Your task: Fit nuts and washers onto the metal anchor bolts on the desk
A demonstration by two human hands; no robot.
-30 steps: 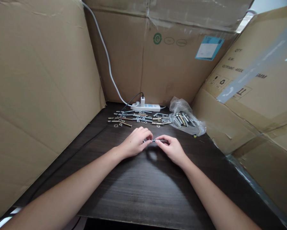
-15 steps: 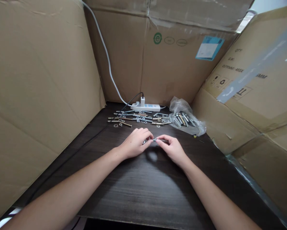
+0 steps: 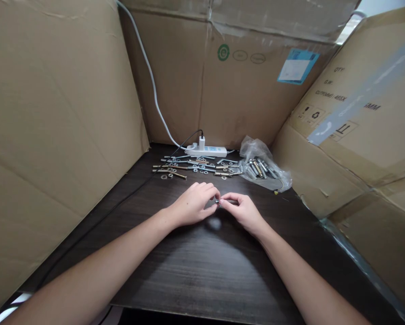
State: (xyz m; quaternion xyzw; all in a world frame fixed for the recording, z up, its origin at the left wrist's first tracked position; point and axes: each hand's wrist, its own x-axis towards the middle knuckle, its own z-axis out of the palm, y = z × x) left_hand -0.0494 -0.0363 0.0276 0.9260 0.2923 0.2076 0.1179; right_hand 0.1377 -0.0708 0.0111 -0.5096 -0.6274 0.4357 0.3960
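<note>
Over the middle of the dark table, my two hands meet fingertip to fingertip. My right hand [image 3: 239, 208] pinches a small silvery metal fastener [image 3: 217, 201] between thumb and forefinger. Most of it is covered by the fingers, so its exact kind does not show. My left hand [image 3: 197, 203] curves in from the other side, thumb and forefinger closed around the fastener's left end. Behind the hands lie rows of bolts and metal sleeves [image 3: 178, 174], with loose nuts [image 3: 170, 175] and washers [image 3: 164, 177] among them.
A clear plastic bag [image 3: 276, 180] with several metal anchor bolts [image 3: 258, 168] lies at the back right. At the back stands a white power strip [image 3: 212, 151] with a plugged-in charger. A black cable [image 3: 121, 203] crosses the left side. Cardboard walls [image 3: 175, 81] enclose the table [image 3: 202, 271].
My left fingertips have come closer to the right ones and now cover more of the fastener. A ring-shaped metal piece seen at the left fingers before is now hidden.
</note>
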